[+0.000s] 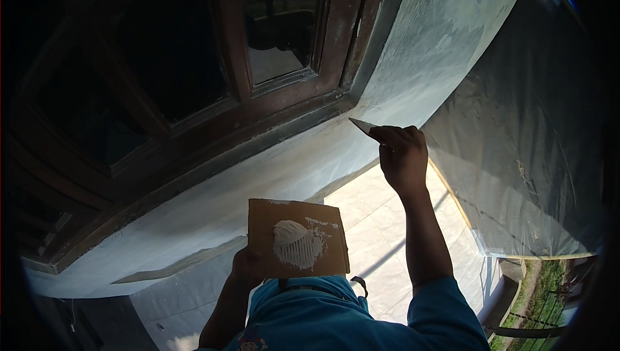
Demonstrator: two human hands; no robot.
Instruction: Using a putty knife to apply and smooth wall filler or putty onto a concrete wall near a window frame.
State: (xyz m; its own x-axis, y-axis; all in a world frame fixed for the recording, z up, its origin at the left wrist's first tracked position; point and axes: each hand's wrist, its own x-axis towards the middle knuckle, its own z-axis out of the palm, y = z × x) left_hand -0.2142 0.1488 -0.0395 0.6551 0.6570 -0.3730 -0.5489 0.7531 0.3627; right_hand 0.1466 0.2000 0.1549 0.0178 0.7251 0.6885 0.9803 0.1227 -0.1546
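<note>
Head view: right hand [403,157] clamped on scraper [363,125] at centre, tip to wall [413,73] for spreading; left hand [248,267] gripping cardboard [297,238] w/ putty [297,242], flat as palette.

I count 2 hands: my left hand [245,266] and my right hand [403,156]. There is 1 piece of brown cardboard [297,238], carrying 1 mound of white putty [297,242]. I see 1 thin scraper blade [361,125]. There is 1 dark wooden window frame [239,86], with 2 glass panes I can make out, and 1 clear plastic sheet [523,151].
</note>
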